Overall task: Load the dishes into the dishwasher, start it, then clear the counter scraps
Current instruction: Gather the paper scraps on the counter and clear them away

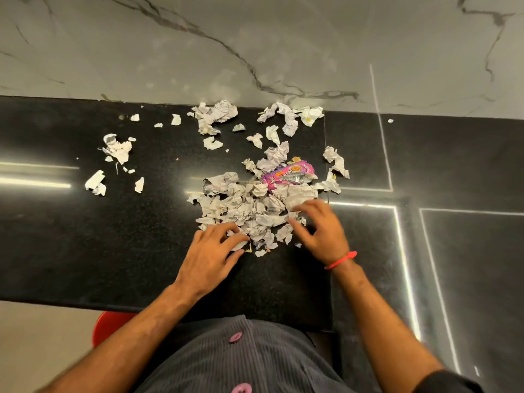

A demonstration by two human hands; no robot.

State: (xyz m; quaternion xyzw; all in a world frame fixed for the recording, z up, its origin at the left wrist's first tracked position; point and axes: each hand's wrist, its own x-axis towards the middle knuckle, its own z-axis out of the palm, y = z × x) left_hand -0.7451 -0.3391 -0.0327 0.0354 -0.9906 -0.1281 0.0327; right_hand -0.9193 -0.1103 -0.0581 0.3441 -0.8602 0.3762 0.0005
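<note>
Between the two hands, at the near middle of the black counter (71, 236), lies the main heap of crumpled paper scraps (249, 211), and that is what the gathering turns on. The left hand (211, 251) rests at the heap's near-left edge with fingers spread and lightly bent, fingertips touching paper but not closed round any. The right hand (321, 232) sits at the near-right edge, fingers likewise splayed and relaxed, gripping nothing; a red band (340, 260) circles its wrist. The heap runs roughly left to right and spreads away from the person, so both hands are equally close to it. A pink wrapper (286, 175) lies at the heap's far-right side, partly buried under paper. More scraps sit well apart: a far cluster (215, 114) against the marble wall (255, 38) and a small left group (117, 148), nearer the left hand. No dishwasher or dishes show. Something red (109, 326) below the counter's near edge is mostly hidden; I cannot tell what it is.
</note>
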